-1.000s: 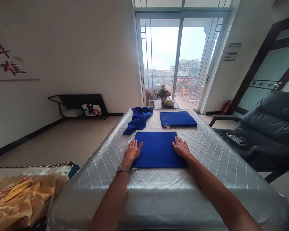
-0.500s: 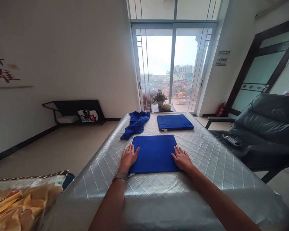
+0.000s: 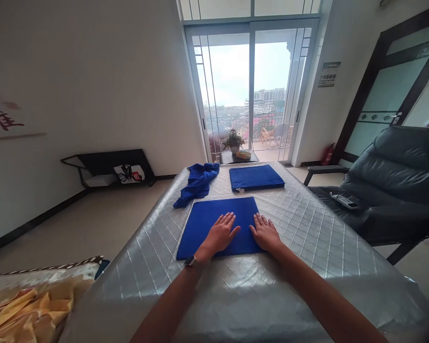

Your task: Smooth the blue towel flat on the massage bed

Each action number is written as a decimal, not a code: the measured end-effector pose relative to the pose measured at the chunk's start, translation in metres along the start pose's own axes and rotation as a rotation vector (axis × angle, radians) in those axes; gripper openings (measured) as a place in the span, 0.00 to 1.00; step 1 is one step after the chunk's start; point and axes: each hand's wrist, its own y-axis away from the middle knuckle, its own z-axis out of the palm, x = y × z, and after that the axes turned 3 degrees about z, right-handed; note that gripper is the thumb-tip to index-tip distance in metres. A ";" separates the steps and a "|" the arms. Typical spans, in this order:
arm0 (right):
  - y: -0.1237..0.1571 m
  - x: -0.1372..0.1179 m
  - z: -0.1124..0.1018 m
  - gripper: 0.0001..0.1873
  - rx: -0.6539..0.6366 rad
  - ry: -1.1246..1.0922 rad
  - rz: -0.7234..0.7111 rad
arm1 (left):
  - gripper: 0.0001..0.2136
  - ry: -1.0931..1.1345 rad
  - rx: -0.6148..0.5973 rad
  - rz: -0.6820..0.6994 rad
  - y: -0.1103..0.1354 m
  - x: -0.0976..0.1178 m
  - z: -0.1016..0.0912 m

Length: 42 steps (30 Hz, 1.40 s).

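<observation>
A flat blue folded cloth (image 3: 203, 224) lies before me on the silver quilted cover of a large table or bed (image 3: 150, 252). My left hand (image 3: 221, 233) rests on it, right of its middle, palm down with the thumb out to the side. At the cloth's right edge my right hand (image 3: 266, 231) lies flat, fingers stretched forward. Neither hand grips anything. Farther back, a neat stack of folded blue cloth (image 3: 257, 176) with a white tag sits to the right. Left of that stack is a crumpled blue cloth (image 3: 198, 183).
A dark padded armchair (image 3: 403, 176) with a white device (image 3: 345, 200) on its seat stands at right. Yellow fabric (image 3: 32, 309) lies at lower left. Behind the far edge, a small table holds a potted plant (image 3: 234, 139), before sliding glass doors (image 3: 252, 95).
My left hand has moved right, from the cloth's left edge onto its surface. The right hand stays at the right edge. The whole view has shifted slightly.
</observation>
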 end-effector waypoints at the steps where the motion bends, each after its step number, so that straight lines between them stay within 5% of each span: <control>1: 0.000 0.000 0.000 0.36 -0.001 0.004 -0.004 | 0.30 0.031 -0.004 0.021 -0.010 0.016 0.005; 5: 0.004 0.005 -0.001 0.36 -0.018 0.047 -0.056 | 0.30 0.109 0.013 0.089 -0.043 0.068 0.026; 9: 0.006 0.008 -0.001 0.36 -0.007 0.069 -0.086 | 0.31 0.136 0.006 0.015 -0.048 0.082 0.039; 15: 0.002 0.002 0.000 0.36 0.008 0.011 -0.022 | 0.34 0.104 -0.075 -0.150 -0.014 0.035 0.031; 24: 0.002 0.001 -0.002 0.36 -0.006 -0.009 -0.009 | 0.36 -0.065 -0.153 -0.465 0.080 -0.065 0.003; 33: 0.006 -0.003 -0.006 0.35 0.012 0.034 -0.003 | 0.37 -0.098 -0.082 -0.521 0.090 -0.067 0.002; 42: 0.075 -0.006 -0.003 0.35 -0.026 0.073 -0.005 | 0.38 -0.112 -0.089 -0.498 0.091 -0.071 0.005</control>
